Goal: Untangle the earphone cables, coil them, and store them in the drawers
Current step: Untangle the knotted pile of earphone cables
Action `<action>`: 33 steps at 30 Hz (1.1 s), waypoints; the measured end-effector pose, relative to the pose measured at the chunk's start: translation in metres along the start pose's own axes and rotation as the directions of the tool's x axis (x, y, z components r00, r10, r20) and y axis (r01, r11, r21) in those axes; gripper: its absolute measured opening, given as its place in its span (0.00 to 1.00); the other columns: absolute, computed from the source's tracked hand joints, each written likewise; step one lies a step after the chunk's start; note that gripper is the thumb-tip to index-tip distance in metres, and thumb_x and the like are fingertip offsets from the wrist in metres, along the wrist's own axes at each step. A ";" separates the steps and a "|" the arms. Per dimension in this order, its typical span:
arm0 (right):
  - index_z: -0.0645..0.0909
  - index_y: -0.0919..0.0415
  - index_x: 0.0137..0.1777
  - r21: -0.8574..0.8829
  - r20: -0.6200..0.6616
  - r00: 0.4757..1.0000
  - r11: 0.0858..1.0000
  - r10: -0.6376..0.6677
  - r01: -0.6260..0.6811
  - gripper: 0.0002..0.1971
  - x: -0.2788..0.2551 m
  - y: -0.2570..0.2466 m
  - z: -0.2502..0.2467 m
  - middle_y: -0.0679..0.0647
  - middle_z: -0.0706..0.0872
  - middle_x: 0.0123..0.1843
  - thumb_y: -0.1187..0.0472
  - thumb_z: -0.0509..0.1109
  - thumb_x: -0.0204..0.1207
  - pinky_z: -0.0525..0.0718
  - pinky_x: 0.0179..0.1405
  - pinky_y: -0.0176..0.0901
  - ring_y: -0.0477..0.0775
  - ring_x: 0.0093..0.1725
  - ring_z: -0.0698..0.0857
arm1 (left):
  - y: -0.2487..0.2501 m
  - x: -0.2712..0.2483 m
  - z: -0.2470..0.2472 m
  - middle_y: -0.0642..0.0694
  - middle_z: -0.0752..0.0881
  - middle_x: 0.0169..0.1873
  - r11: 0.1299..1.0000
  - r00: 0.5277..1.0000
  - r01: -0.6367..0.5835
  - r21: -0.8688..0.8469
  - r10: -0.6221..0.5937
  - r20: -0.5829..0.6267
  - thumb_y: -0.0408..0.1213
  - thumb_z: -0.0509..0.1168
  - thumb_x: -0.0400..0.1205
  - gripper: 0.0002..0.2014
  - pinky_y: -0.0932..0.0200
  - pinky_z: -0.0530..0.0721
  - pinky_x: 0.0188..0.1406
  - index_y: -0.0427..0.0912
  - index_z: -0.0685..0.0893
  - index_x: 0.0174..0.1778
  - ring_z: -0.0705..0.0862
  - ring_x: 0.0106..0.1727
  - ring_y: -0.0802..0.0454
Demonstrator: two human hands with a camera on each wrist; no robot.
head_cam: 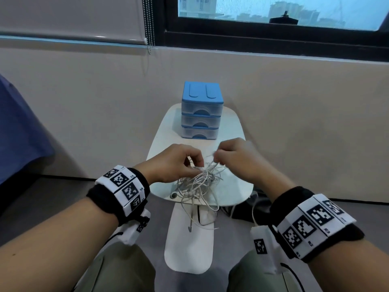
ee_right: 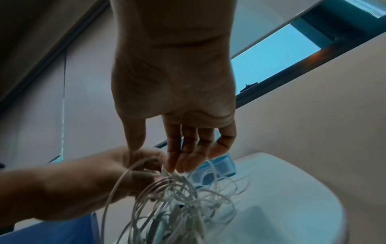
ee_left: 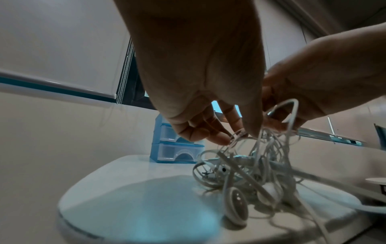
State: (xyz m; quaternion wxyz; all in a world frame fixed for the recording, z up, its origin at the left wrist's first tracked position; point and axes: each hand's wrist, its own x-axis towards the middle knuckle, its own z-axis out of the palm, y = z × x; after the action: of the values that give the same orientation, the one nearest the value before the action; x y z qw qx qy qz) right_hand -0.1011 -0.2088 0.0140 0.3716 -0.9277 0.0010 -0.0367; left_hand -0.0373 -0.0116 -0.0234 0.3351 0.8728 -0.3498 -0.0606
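Note:
A tangled bunch of white earphone cables (head_cam: pixel 200 184) lies on the near end of a small white table (head_cam: pixel 231 127), with loops hanging over its front edge. My left hand (head_cam: pixel 179 163) pinches strands at the top left of the tangle (ee_left: pixel 250 165). My right hand (head_cam: pixel 229 154) pinches strands at the top right and lifts them slightly (ee_right: pixel 173 194). An earbud (ee_left: pixel 237 208) rests on the tabletop at the tangle's near side. A blue three-drawer box (head_cam: pixel 201 111) stands at the table's far end with all drawers closed.
The table stands against a beige wall under a dark-framed window (head_cam: pixel 273 15). A bead chain (head_cam: pixel 148 24) of a roller blind hangs at the left. A blue fabric (head_cam: pixel 19 127) is at the far left. My knees are below the table's foot (head_cam: pixel 189 249).

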 end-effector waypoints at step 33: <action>0.76 0.59 0.32 0.411 -0.081 0.980 0.902 0.181 -0.133 0.11 0.024 0.014 -0.008 0.50 0.71 0.22 0.65 0.65 0.77 0.60 0.23 0.39 0.51 0.24 0.63 | 0.020 0.012 -0.010 0.44 0.85 0.57 0.915 0.940 0.325 -0.239 -0.340 -0.023 0.35 0.76 0.81 0.20 0.58 0.91 0.35 0.50 0.81 0.67 0.92 0.40 0.47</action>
State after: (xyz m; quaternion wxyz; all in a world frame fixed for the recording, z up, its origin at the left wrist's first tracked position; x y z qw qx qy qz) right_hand -0.0773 -0.2249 0.0117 0.5559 -0.8242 0.0899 -0.0604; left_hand -0.0363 -0.0244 -0.0017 0.4306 0.8758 -0.1760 -0.1289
